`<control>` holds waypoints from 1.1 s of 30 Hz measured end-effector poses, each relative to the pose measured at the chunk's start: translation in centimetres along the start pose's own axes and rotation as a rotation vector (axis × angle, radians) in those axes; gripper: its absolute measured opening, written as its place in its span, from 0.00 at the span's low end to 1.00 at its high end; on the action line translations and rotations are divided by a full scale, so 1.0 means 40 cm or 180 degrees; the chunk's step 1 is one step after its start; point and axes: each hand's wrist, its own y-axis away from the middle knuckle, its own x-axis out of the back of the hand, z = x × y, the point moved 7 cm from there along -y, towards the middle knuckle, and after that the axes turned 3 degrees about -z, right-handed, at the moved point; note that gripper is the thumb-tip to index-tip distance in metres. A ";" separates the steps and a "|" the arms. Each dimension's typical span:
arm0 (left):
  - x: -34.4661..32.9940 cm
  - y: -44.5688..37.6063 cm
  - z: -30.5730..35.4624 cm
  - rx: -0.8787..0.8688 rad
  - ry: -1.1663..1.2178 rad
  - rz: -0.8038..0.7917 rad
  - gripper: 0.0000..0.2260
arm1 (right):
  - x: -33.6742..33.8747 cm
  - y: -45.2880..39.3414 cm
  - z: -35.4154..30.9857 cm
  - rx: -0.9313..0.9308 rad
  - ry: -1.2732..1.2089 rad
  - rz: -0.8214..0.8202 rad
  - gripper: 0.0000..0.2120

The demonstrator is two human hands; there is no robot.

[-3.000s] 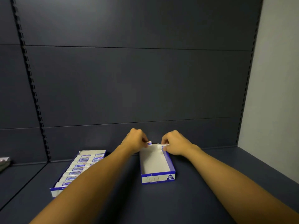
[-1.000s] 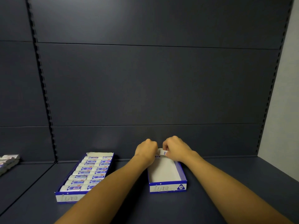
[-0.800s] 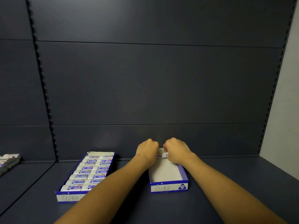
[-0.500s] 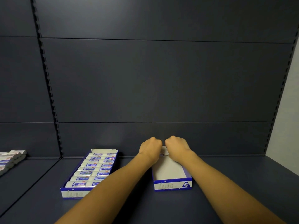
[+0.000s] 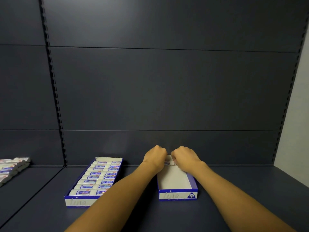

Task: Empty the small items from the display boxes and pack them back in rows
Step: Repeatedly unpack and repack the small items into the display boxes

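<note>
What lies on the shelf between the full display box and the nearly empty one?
Only the left forearm crosses above it; between the full box and nearly empty box the shelf looks bare, head view.

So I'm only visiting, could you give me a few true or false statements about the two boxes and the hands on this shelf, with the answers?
1. The left box is packed with rows of small items. True.
2. The right box is full to its near end. False: its white floor is bare apart from the far end.
3. Both hands, left hand and right hand, are at the right box's far end. True.
4. The right hand rests on the left box. False: it is at the right box, by a small item.
5. More small packs lie at the far left of the shelf. True.
</note>
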 end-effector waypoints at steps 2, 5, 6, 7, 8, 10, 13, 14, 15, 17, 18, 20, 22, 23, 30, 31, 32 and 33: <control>-0.003 -0.003 -0.003 0.0011 0.0049 -0.0005 0.07 | -0.003 0.000 0.010 -0.0118 -0.0131 -0.0028 0.07; -0.003 -0.005 0.001 0.0067 0.0026 0.0036 0.07 | -0.003 -0.002 0.012 -0.0126 -0.0239 -0.0007 0.07; -0.005 -0.005 0.002 0.0096 0.0006 0.0048 0.07 | -0.005 -0.003 0.010 -0.0103 -0.0247 -0.0011 0.07; -0.007 -0.006 0.003 0.0123 -0.0011 0.0056 0.07 | -0.007 -0.004 0.007 -0.0072 -0.0241 -0.0018 0.08; -0.008 -0.008 0.004 0.0145 -0.0021 0.0065 0.07 | -0.009 -0.007 0.003 -0.0039 -0.0215 -0.0025 0.08; -0.005 -0.010 0.004 0.0197 -0.0018 0.0087 0.07 | -0.008 -0.010 -0.008 0.0024 -0.0121 -0.0056 0.08; 0.005 -0.004 0.011 0.0203 -0.0011 0.0049 0.06 | 0.006 -0.002 -0.028 0.0122 0.0027 -0.0124 0.10; 0.007 0.000 0.009 0.0202 0.0033 0.0019 0.06 | 0.007 0.004 -0.034 0.0157 0.0017 -0.0187 0.11; 0.011 0.001 0.005 0.0196 0.0134 -0.0003 0.06 | 0.011 0.009 -0.035 0.0174 -0.0020 -0.0245 0.11; 0.028 0.000 -0.013 0.0148 0.0403 0.0008 0.06 | 0.019 0.013 -0.019 0.0136 -0.0263 -0.0287 0.09; 0.043 0.001 -0.026 0.0112 0.0500 0.0046 0.06 | 0.028 0.012 -0.005 0.0099 -0.0498 -0.0251 0.10; 0.081 0.006 -0.059 0.0093 0.0577 0.0136 0.08 | 0.059 0.009 0.023 0.0035 -0.0937 -0.0094 0.11; 0.121 0.021 -0.098 0.0180 0.0565 0.0232 0.10 | 0.096 0.004 0.040 0.0005 -0.1227 0.0110 0.09; 0.141 0.032 -0.119 0.0249 0.0526 0.0275 0.11 | 0.111 -0.001 0.040 0.0022 -0.1328 0.0179 0.08; 0.206 0.165 -0.264 0.0858 0.0187 0.0252 0.10 | 0.161 -0.027 -0.075 0.0497 -0.1150 0.0025 0.13; 0.208 0.179 -0.275 0.0914 0.0168 0.0218 0.10 | 0.169 -0.028 -0.087 0.0515 -0.1136 0.0037 0.14; 0.210 0.204 -0.290 0.0971 0.0131 0.0187 0.10 | 0.175 -0.028 -0.109 0.0548 -0.1127 0.0037 0.14; 0.215 0.232 -0.308 0.1036 0.0104 0.0166 0.12 | 0.180 -0.027 -0.137 0.0593 -0.1123 0.0031 0.14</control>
